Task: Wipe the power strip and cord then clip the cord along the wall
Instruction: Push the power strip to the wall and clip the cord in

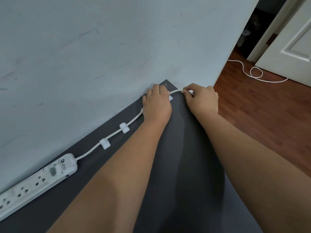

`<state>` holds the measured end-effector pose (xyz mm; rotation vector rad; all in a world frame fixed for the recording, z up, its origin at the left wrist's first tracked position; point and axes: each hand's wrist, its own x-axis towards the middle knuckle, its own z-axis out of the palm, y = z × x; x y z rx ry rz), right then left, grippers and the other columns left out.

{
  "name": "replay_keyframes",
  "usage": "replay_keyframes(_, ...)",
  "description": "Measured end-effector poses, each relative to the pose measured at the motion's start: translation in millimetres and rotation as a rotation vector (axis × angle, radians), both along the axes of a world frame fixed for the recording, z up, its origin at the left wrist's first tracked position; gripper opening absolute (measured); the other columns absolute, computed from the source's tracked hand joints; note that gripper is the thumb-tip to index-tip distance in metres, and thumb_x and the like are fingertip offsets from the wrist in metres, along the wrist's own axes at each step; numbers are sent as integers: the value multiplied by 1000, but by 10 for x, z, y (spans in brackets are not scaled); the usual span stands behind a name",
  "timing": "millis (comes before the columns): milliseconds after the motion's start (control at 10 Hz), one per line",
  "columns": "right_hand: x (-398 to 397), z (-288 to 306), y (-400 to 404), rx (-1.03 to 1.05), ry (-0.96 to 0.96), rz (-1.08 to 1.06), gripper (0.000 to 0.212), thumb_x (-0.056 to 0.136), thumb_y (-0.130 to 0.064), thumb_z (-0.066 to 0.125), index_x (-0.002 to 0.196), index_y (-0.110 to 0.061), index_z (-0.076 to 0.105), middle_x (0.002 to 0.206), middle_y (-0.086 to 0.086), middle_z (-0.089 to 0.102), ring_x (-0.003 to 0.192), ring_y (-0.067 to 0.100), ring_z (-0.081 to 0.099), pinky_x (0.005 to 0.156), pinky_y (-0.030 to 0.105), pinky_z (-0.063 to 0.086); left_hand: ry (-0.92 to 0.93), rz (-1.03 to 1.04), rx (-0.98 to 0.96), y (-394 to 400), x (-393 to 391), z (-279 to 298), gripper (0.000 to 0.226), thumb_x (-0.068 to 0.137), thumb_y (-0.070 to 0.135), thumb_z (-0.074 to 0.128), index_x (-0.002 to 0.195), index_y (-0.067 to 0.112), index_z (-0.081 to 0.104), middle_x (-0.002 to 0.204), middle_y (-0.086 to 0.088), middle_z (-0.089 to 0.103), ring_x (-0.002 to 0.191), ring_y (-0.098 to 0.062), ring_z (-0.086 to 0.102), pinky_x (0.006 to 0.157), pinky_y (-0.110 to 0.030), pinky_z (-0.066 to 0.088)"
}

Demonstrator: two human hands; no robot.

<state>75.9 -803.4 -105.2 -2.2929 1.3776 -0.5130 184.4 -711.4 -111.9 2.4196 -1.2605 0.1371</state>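
Observation:
A white power strip (36, 181) lies on a dark grey surface (181, 148) along the pale wall (101, 56). Its white cord (133, 122) runs up and right through two white clips, one (104, 144) nearer the strip and one (124, 128) further on. My left hand (157, 105) presses down on the cord at a third clip (170, 98), which is mostly hidden under the fingers. My right hand (201, 98) pinches the cord just to the right, where it arches above the surface.
The grey surface ends at the wall corner near my hands. Beyond it lies a brown wood floor (260, 115) where more white cord (255, 73) loops toward a white door (292, 39) and a dark doorway.

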Motion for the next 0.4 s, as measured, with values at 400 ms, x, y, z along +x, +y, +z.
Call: replay_keyframes(400, -74, 33, 90, -83, -38, 50, 24, 94, -28, 53, 111, -25, 69, 111, 6, 65, 108, 32, 50, 86, 37, 35, 96, -38, 54, 746, -306, 286, 49, 94, 23, 48, 142, 16, 38, 136, 0, 49, 127, -25, 42, 108, -41, 33)
